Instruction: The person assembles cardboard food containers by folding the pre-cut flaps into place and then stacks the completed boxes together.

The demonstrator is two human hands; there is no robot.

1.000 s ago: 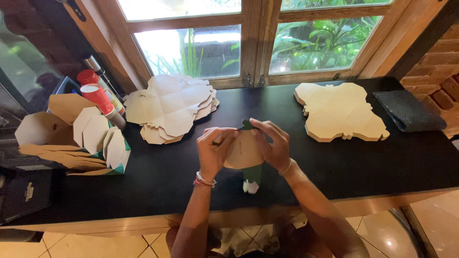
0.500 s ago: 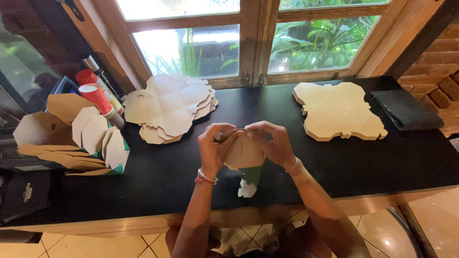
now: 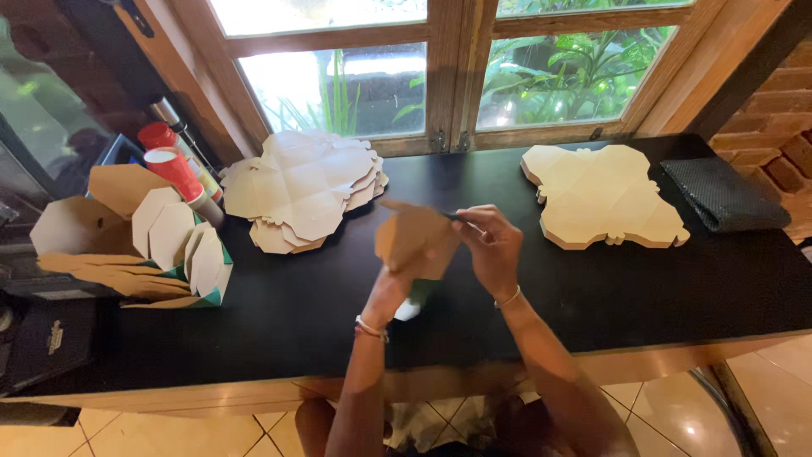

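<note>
- One brown cardboard box blank [image 3: 414, 241], cut flat and now half folded, is up in the air over the middle of the black counter [image 3: 592, 288], in front of the person.
- It looks light and thin. It is stiff between the fold lines and bends at them, so I think a hard squeeze could crease it in the wrong spot.
- I think the flat panels and the edges near the folds are the best places to take it, with fingertips, not a fist.
- The left hand [image 3: 387, 292] is below the blank and is closed on its bottom part, so the card stands up from that hand.
- The right hand [image 3: 491, 245] is at the blank's upper right edge, with fingers pinched together on a flap there.
- So the blank sits between both hands, above the left one and to the left of the right one.
- A bit of green and white [image 3: 414, 300] shows under the blank; I cannot tell what it is.
- A loose pile of flat blanks [image 3: 304, 186] lies behind and to the left, well apart.
- A neat stack of blanks [image 3: 600, 195] lies to the right, and a dark folded cloth [image 3: 723, 195] is past it.
- Folded boxes [image 3: 135, 237] sit at the far left, near a red cup [image 3: 173, 169].
</note>
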